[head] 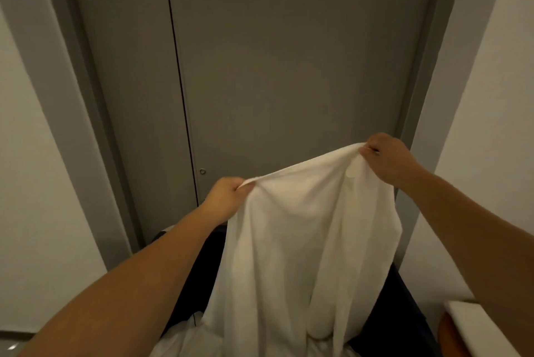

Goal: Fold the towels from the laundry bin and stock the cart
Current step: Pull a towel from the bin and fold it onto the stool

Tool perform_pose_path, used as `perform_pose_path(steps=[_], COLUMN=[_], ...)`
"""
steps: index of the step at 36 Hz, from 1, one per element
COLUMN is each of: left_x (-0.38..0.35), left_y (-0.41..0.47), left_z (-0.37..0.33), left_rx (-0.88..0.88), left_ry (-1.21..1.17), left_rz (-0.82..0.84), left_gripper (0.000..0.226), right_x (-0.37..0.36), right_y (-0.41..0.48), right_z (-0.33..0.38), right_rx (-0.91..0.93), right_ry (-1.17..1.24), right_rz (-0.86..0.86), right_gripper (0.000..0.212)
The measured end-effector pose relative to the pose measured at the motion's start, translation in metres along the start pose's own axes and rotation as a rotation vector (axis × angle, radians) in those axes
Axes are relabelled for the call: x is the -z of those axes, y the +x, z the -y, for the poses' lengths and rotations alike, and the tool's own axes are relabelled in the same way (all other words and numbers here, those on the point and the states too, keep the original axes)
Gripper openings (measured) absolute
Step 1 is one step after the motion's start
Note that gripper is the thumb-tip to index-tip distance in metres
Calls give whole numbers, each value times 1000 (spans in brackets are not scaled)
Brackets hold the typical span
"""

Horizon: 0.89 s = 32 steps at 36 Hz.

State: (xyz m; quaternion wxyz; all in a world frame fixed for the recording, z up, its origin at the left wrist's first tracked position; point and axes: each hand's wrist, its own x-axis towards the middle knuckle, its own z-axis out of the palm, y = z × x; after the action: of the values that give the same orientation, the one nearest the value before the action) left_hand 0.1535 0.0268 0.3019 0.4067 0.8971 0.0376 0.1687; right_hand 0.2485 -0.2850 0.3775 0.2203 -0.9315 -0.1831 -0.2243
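We judge the task to be at an early stage: a large white terry-cloth towel (303, 226) is held up and spread, with no fold in it yet. The left hand (228, 192) pinches one top corner, fingers curled round the cloth, and the right hand (387, 157) grips the other corner somewhat higher, so the upper edge slopes up to the right. The towel hangs in front of the tall grey door (289, 67), and its lower part drapes down into the dark navy fabric laundry bin (199, 264) below. At the bottom of the view more crumpled white linen (179, 339) lies in the bin, so we reckon that further pieces wait to be folded after this one. At the lower right edge a pale, flat-topped white shape (465, 313) sits above something orange-brown (446, 333). It may be a folded towel stocked on the cart, but so little of it shows that we cannot tell. What is left, as we see it: bring the two corners together, fold this towel down, place it on the cart, and then work through the rest of the bin.
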Motion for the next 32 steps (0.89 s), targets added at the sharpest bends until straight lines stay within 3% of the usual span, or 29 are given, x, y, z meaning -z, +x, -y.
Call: perform_pose_path(steps=[3, 8, 12, 16, 25, 32], left_x=[7, -1, -18, -25, -17, -5], left_y=[6, 15, 12, 9, -6, -26], left_z=[-20, -54, -66, -66, -53, -4], left_rx=[-63, -135, -160, -171, -147, 52], left_ry=[-44, -11, 8, 9, -4, -23], left_rz=[-36, 68, 130, 137, 209, 305], left_gripper=[41, 43, 29, 28, 33, 19], right_x=[-6, -22, -43, -59, -71, -54], right_y=[-6, -27, -43, -51, -53, -32], right_z=[-5, 28, 54, 66, 80, 64], right_rx=[-54, 90, 140, 133, 152, 84], right_ry=[-4, 175, 340, 454, 347, 213], right_rz=[78, 209, 345, 374, 253, 99], right_gripper=[27, 21, 19, 21, 27, 30])
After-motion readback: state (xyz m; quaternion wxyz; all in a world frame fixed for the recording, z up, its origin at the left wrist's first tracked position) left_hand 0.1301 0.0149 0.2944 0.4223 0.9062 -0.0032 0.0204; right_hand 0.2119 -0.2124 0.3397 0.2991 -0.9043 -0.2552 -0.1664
